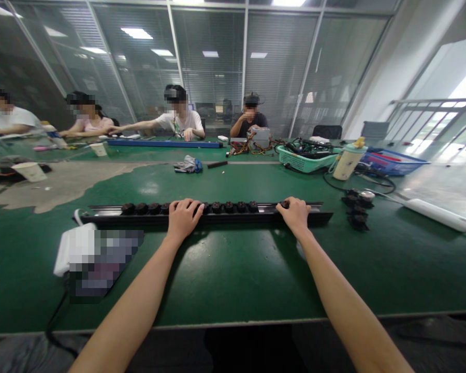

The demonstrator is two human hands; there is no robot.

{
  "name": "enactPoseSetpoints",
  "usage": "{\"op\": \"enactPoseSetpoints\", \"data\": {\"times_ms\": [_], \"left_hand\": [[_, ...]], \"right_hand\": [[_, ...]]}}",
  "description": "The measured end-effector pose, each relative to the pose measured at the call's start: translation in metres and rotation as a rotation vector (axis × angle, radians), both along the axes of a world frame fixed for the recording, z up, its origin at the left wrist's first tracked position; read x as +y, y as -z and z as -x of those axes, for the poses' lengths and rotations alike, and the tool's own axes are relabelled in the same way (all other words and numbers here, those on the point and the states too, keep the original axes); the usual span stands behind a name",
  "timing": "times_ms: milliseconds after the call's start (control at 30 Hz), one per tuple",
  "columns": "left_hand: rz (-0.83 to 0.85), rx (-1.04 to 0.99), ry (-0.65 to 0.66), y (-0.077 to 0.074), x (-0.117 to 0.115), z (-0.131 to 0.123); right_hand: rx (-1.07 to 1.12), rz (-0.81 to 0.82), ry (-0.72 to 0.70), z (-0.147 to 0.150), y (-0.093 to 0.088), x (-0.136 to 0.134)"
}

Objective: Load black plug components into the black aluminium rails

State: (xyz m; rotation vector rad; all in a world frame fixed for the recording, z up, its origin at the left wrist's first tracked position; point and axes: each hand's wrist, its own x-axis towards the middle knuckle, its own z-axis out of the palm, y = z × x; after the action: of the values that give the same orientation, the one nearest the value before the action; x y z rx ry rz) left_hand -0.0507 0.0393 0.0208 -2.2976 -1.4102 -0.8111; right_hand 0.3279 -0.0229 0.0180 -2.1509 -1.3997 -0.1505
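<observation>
While the left hand (pixel 184 217) lies over the black channel (pixel 241 218) at mid-frame, fingers bent close together, grip unclear, the right hand (pixel 296 213) pinches a black piece (pixel 285 204) near a bare stretch; a row of pieces (pixel 229 207) already sits inside; similar parts (pixel 358 218) lie loose at frame right.
</observation>
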Motion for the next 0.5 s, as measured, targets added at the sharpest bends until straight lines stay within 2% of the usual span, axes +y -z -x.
{"op": "enactPoseSetpoints", "data": {"times_ms": [500], "left_hand": [[0.020, -0.017, -0.001, -0.0006, -0.0006, -0.0009]], "right_hand": [[0.006, -0.006, 0.040, -0.0023, 0.0005, 0.0000]]}}
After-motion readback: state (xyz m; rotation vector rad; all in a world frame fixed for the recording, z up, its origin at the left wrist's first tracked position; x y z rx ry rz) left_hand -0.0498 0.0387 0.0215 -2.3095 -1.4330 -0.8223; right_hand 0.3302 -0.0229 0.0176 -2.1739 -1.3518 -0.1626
